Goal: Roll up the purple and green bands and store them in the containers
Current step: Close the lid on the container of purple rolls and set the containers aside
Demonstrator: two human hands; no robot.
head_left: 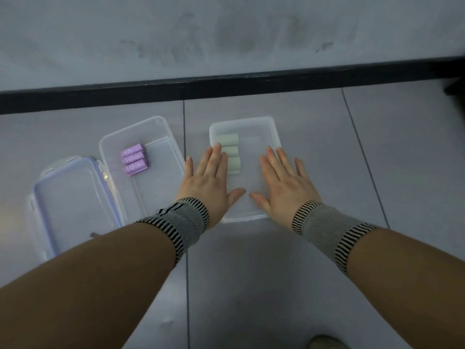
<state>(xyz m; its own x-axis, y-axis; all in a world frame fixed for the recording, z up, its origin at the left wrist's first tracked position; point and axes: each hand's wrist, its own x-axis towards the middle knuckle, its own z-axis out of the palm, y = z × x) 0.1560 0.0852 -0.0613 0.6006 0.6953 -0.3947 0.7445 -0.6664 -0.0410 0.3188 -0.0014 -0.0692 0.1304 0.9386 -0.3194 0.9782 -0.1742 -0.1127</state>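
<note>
Grey tiled floor (264,273) under me; black skirting strip (226,84) running across at 12 o'clock, smudged pale wall (226,34) above it; my shoe tip (327,342) at 5 o'clock

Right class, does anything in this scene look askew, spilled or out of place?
Nothing stands out. Purple rolls lie packed in the left box, green rolls in the right box, and a lid lies beside them.

**Both hands flat over the green container**

The left hand (210,176) and right hand (283,180) lie with straight fingers over the clear container (273,127) holding rolled green bands (230,147). Beside it, another container (161,127) holds rolled purple bands (133,158), its lid (73,197) alongside on the tiled floor (377,147).
</note>
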